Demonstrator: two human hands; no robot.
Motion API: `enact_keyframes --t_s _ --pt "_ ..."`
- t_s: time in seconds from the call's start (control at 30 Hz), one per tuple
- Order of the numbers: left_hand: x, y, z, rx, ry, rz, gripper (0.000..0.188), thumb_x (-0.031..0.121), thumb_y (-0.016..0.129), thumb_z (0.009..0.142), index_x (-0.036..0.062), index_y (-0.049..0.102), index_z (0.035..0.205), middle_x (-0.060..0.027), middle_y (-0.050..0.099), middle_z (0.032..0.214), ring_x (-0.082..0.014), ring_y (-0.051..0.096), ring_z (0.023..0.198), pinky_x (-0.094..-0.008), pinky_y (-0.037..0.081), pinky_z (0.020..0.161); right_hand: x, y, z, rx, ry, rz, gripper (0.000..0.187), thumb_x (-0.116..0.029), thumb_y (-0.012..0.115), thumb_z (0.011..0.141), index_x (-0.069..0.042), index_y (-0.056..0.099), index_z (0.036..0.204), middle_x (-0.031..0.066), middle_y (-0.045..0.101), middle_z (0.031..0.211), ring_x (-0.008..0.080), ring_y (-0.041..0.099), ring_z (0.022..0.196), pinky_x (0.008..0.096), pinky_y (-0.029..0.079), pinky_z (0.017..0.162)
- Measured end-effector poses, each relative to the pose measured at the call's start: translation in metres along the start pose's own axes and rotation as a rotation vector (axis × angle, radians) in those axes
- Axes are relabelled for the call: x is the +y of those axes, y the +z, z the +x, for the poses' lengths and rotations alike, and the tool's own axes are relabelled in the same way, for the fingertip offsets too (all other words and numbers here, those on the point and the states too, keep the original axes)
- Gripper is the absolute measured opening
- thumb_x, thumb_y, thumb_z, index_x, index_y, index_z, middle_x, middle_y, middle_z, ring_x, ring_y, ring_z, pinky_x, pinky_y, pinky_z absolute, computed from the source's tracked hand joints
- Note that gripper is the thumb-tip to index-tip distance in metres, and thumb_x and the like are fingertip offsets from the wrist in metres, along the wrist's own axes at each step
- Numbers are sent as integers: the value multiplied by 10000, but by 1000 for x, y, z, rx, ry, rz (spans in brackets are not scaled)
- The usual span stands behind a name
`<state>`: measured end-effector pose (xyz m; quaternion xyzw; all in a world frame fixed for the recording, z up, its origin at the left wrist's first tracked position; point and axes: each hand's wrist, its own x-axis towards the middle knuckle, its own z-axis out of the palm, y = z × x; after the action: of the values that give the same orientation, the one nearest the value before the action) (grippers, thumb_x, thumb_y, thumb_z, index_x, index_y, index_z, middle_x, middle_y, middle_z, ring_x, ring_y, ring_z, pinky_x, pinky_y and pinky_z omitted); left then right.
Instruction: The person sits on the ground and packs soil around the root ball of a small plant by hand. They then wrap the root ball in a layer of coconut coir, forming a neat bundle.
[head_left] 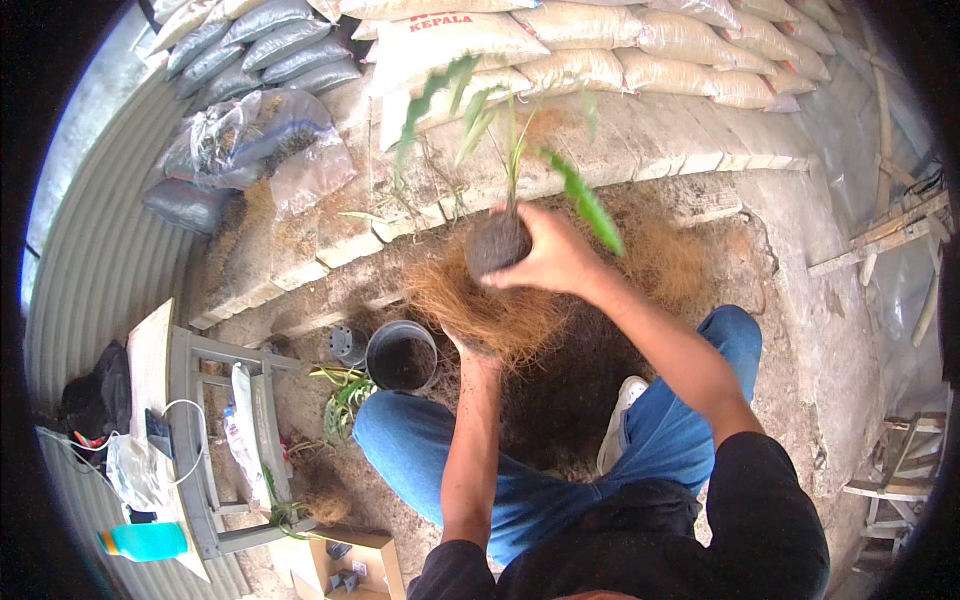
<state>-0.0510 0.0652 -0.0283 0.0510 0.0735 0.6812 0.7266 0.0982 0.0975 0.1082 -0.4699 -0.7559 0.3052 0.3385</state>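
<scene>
Gripped in my right hand (pixel 555 252) is a potless plant: its dark round root ball (pixel 497 246) sits between thumb and fingers. Thin green stems rise from it to long wavy-edged leaves (pixel 583 200), blurred by motion. Just below, my left hand (pixel 470 345) holds a loose wad of brown coconut fibre (pixel 500 315) from underneath; its fingers are mostly buried in the strands. The root ball is over the fibre; whether they touch is unclear. Beside my left wrist stands a round grey pot (pixel 401 357) with dark soil inside.
A smaller dark pot (pixel 347 345) and a leafy plant (pixel 348 402) are at the left. Dark soil (pixel 560 410) lies between my legs, more fibre (pixel 670 260) beyond. Filled sacks (pixel 580 70) line the back. A grey bench (pixel 225 350) and cardboard box (pixel 375 570) stand left.
</scene>
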Motion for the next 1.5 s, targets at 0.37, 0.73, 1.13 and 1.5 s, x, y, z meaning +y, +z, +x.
enact_keyframes --t_s 0.37,0.73,1.13,1.5 --pt "0 23 -7 61 -43 51 624 597 419 927 130 498 1334 -119 573 1269 -315 572 1134 -499 490 962 18 28 -19 -39 -38 -211 1010 -569 791 663 -69 361 1427 213 424 1416 351 386 1348 553 317 1105" --pt "1 29 -13 149 -140 -14 682 640 521 855 140 509 1319 -114 557 1276 -339 554 1126 -558 482 940 85 96 -121 -62 131 23 831 -271 770 781 -26 338 1447 212 373 1468 325 294 1397 390 221 1155" --pt "-5 10 -13 37 -26 212 605 538 448 940 133 444 1389 -102 509 1353 -316 506 1215 -502 461 1005 73 96 -78 223 123 638 903 -244 863 694 -30 349 1405 143 473 1360 243 490 1233 402 372 1074" --pt "-28 21 -12 12 -17 459 519 430 375 1022 80 412 1404 -89 482 1372 -235 528 1194 -393 482 978 56 72 -73 398 -29 711 890 -74 861 678 -31 341 1398 107 520 1284 199 532 1178 382 461 1020"
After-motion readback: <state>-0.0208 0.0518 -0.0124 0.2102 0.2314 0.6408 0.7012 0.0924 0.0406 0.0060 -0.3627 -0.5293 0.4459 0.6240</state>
